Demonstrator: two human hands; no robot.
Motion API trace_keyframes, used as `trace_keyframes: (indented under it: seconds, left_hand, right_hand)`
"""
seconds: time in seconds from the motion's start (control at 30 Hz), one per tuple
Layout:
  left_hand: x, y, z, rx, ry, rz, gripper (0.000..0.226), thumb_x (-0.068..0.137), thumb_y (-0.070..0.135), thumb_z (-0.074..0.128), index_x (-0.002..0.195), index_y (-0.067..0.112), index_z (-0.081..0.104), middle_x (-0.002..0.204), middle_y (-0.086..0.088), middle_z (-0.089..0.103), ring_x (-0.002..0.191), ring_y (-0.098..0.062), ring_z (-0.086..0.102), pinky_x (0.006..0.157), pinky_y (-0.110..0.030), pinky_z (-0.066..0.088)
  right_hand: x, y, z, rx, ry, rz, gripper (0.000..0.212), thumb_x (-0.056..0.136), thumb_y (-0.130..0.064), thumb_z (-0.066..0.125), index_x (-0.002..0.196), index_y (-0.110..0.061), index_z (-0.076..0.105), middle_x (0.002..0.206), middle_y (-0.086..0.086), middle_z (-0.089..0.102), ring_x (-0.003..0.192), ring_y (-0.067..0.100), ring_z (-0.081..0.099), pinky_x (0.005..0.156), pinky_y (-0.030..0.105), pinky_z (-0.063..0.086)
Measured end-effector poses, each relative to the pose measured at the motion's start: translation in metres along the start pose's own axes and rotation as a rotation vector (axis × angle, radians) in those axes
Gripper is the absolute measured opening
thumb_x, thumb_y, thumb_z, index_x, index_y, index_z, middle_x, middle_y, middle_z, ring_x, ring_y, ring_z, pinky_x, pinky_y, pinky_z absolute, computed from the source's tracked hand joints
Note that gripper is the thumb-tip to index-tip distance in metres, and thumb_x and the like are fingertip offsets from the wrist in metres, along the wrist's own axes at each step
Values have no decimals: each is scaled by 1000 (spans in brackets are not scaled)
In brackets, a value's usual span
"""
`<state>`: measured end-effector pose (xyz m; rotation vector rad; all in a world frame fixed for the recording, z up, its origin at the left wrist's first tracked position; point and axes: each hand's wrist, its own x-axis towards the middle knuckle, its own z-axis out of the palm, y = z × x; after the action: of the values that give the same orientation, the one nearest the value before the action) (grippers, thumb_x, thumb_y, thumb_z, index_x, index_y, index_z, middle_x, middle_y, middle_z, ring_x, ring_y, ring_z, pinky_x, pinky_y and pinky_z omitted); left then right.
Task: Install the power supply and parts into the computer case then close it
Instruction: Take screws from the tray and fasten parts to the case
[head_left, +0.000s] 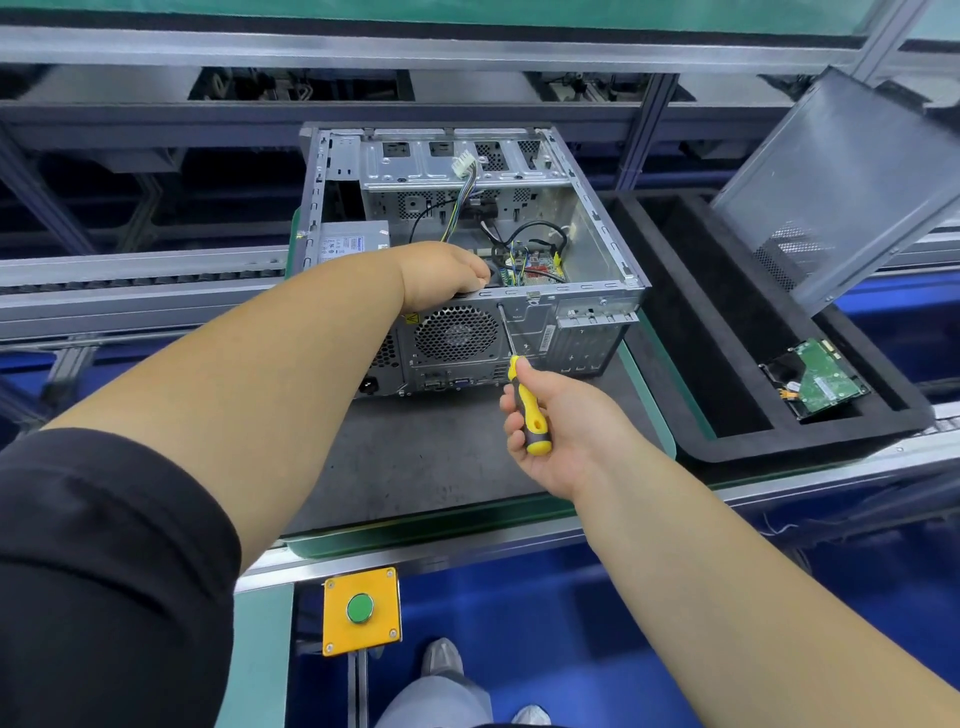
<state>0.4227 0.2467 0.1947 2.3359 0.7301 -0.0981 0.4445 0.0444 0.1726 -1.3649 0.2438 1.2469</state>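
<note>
Screwdriver (521, 384) in right grip (550, 426), tip on case (519, 317).

The computer case (519, 218) is seen in bare silver-grey metal, its near panel pierced by a round honeycomb grille. The screwdriver (524, 400) handle is coloured yellow and dark grey. A green circuit board is shown on the hard drive (821, 382), set in a black foam tray (727, 405). A green button is mounted on a yellow box (362, 610). A black sleeve (104, 571) is worn.
</note>
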Motion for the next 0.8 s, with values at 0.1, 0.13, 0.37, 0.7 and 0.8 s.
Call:
trace_keyframes:
  seconds: [0.1,0.13,0.37,0.7,0.8]
  left_hand:
    - [-1,-1,0,59,-33,56,17,99,12,45,100,8,61,99,1,50,92,-18,42,74,-10,34]
    - [-1,-1,0,92,-37,82,20,100,10,44,103,3,62,98,0,50,89,-17,42,70,-11,34]
    - [-1,-1,-1,79,-36,61,13,98,14,45,91,14,57,94,0,50,89,-20,43,74,-25,31]
    - [3,-1,1,-27,-1,-5,7,98,24,49,101,28,54,108,2,50,97,-17,44,67,-10,32]
    - [3,-1,1,-41,-2,-7,7,98,24,50,100,28,55,108,2,50,97,-17,44,68,-9,31]
  right_hand:
    - [2,-1,1,55,-52,72,50,105,-42,38,83,-8,66,49,-2,55,34,8,42,35,13,34]
    - [3,-2,1,96,-76,90,54,106,-42,33,84,-7,66,48,-2,53,33,8,38,34,13,30]
    - [0,-2,-1,119,-55,2,22,89,-27,71,86,-10,57,71,6,50,38,8,40,35,16,31]
    - [6,0,-3,48,-60,60,50,105,-43,37,90,-7,68,54,0,61,37,7,41,36,15,33]
    - [5,0,-3,101,-56,37,33,95,-39,61,92,-6,64,63,5,58,40,9,41,36,17,33]
